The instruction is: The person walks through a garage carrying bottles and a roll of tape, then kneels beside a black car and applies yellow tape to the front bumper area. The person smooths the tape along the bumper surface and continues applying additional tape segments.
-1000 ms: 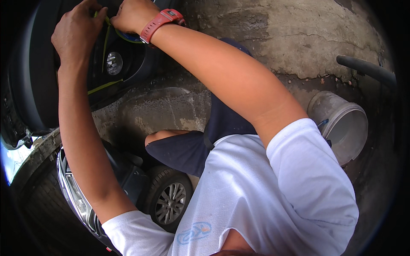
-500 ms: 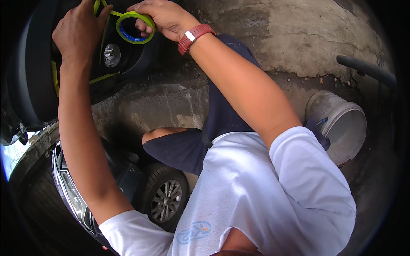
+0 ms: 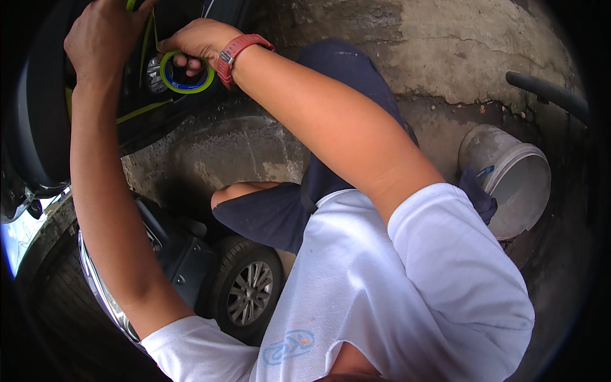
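Observation:
My right hand (image 3: 200,42) grips a roll of yellow-green masking tape (image 3: 189,91) with a blue inner core, its fingertips curled through the ring. From the roll, a narrow tape strip (image 3: 156,33) stretches up toward my left hand (image 3: 105,35), which lies against a black car bumper (image 3: 32,121). The upper edge of the picture cuts off most of the left fingers; only its thumb side shows beside the tape. Behind the roll sits a round lamp (image 3: 153,75) in the bumper. More tape (image 3: 145,111) runs along the dark trim below the lamp.
A whitish bucket (image 3: 531,162) lies on its side at the right, a dark cloth (image 3: 476,194) at its rim. A black pipe (image 3: 550,92) juts in above it. Behind me stands another car with a silver-spoked wheel (image 3: 249,291). A stained concrete wall (image 3: 458,48) fills the upper right.
My right hand and the tape roll have moved left and down, so the roll now overlaps the lamp. My left hand has shifted slightly left and up.

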Available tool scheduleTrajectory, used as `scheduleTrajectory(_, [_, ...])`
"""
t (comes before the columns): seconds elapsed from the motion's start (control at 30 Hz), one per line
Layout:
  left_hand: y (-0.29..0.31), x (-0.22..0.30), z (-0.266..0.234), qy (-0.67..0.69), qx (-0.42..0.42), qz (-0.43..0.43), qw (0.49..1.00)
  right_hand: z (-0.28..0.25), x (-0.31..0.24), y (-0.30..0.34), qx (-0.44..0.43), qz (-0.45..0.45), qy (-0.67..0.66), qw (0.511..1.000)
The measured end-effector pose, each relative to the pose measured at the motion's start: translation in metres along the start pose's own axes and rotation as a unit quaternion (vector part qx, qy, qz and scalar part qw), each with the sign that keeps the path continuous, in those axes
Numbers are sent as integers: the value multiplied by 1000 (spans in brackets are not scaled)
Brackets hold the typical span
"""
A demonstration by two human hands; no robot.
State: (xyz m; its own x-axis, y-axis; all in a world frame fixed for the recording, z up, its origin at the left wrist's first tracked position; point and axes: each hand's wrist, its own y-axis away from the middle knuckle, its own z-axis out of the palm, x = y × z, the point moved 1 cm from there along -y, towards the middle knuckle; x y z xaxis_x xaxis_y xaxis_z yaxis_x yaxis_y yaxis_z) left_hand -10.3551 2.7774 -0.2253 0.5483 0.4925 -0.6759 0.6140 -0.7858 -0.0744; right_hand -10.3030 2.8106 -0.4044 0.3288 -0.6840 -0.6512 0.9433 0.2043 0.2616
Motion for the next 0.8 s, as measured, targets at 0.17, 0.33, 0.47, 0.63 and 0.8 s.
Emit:
scheduleTrajectory(0.17, [9, 35, -32, 14, 95, 14, 995, 11, 0, 0, 12, -1, -7, 1000])
scheduleTrajectory(0.33, [-4, 1, 4, 3, 15, 12, 1000, 27, 0, -11, 29, 24, -13, 999])
scheduleTrajectory(0.47, [-11, -20, 27, -12, -19, 10, 1000, 34, -7, -6, 56, 18, -16, 998])
scheduleTrajectory(0.63, [-4, -15, 24, -40, -28, 14, 999, 35, -10, -2, 63, 14, -25, 998])
scheduleTrajectory(0.8, [4, -18, 25, -6, 4, 26, 1000, 34, -10, -2, 64, 4, -30, 998])
